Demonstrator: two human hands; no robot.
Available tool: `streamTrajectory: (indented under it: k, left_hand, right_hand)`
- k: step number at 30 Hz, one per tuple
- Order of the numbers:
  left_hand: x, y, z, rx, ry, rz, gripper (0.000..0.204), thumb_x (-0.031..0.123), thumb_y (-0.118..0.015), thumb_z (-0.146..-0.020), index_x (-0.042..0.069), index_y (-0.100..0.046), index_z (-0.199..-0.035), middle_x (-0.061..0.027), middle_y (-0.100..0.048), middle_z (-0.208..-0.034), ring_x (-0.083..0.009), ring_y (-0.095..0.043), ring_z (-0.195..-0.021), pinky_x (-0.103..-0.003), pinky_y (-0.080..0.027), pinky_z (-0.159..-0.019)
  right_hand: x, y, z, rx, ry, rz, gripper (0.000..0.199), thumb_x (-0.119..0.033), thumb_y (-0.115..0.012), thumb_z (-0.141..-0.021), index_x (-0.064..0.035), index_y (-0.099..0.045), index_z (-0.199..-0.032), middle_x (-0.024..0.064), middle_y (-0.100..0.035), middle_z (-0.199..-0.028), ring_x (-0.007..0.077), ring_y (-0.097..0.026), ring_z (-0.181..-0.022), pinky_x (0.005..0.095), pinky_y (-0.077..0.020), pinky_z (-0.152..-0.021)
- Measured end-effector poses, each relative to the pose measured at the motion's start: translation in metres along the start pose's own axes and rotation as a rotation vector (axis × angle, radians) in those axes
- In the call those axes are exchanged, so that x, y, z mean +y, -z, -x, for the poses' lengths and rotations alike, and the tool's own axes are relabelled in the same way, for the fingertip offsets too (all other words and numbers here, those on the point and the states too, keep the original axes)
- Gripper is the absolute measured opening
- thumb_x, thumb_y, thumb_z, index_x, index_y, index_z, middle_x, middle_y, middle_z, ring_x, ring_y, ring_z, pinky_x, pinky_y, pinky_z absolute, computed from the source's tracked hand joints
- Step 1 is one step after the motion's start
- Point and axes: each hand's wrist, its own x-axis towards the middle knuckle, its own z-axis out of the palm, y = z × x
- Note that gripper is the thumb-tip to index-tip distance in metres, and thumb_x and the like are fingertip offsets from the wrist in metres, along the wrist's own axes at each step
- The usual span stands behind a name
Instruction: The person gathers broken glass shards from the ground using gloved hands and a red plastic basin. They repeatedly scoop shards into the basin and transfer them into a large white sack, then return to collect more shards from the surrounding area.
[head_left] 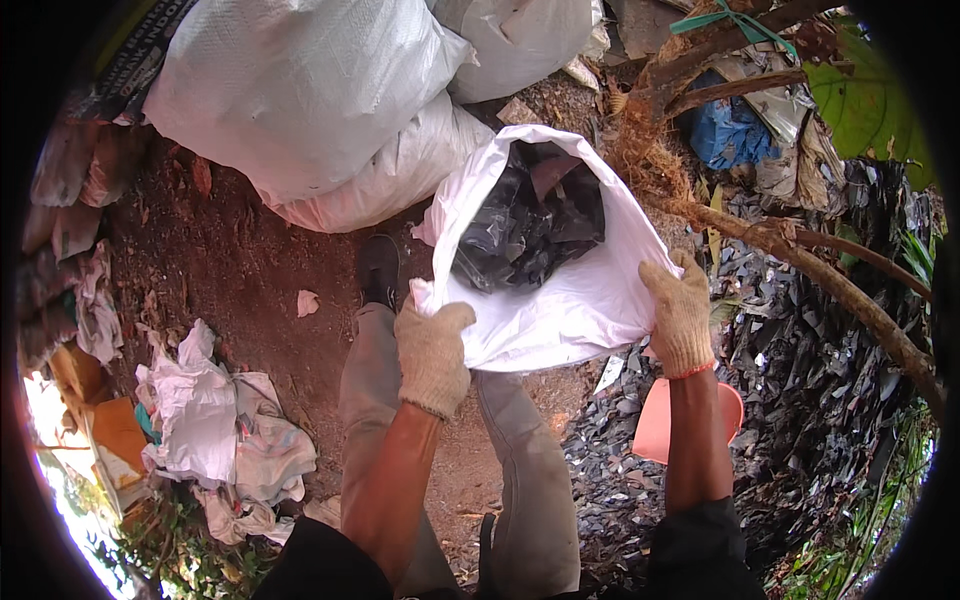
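Observation:
A white woven sack [560, 325] stands in front of me with its mouth held wide. Dark, shiny flat pieces [525, 225] lie inside it; their material I cannot make out for certain. My left hand [432, 355], in a knitted work glove, grips the near left part of the rim. On the right side of the rim, my right hand [678, 315], gloved the same way, is closed on the cloth. Below my right hand, partly behind the forearm, a salmon-coloured plastic scoop or dustpan [655, 425] rests on a heap of dark fragments [610, 450].
Bulging white sacks [310, 90] stand at the far left. Crumpled empty sacks [205, 420] lie on the brown soil to the left. A branch [840, 280] crosses the right side over the dark heap. Some blue plastic [728, 130] sits at the far right.

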Motion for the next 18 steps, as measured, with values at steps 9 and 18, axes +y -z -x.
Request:
streamTrajectory:
  k: [9, 18]
  left_hand:
    - [0.006, 0.018, -0.012, -0.205, -0.570, -0.794, 0.024, -0.002, -0.068, -0.072, -0.001, -0.068, -0.096, -0.0110, -0.068, -0.084, -0.0217, -0.066, -0.080, -0.037, -0.052, -0.071]
    - [0.026, -0.012, 0.018, -0.133, 0.357, -0.055, 0.038, 0.021, -0.074, -0.083, -0.004, -0.065, -0.110, -0.0146, -0.071, -0.099, -0.0282, -0.068, -0.092, -0.042, -0.052, -0.085]
  right_hand:
    - [-0.083, -0.033, 0.001, -0.041, -0.081, 0.022, 0.025, -0.001, -0.069, -0.079, 0.0019, -0.062, -0.103, 0.0012, -0.060, -0.085, 0.0118, -0.054, -0.071, 0.0294, -0.0456, -0.063]
    - [-0.092, -0.025, -0.018, -0.004, 0.041, 0.477, 0.017, -0.008, -0.067, -0.084, 0.0012, -0.064, -0.098, 0.0051, -0.061, -0.080, 0.0135, -0.056, -0.070, 0.0308, -0.0477, -0.065]
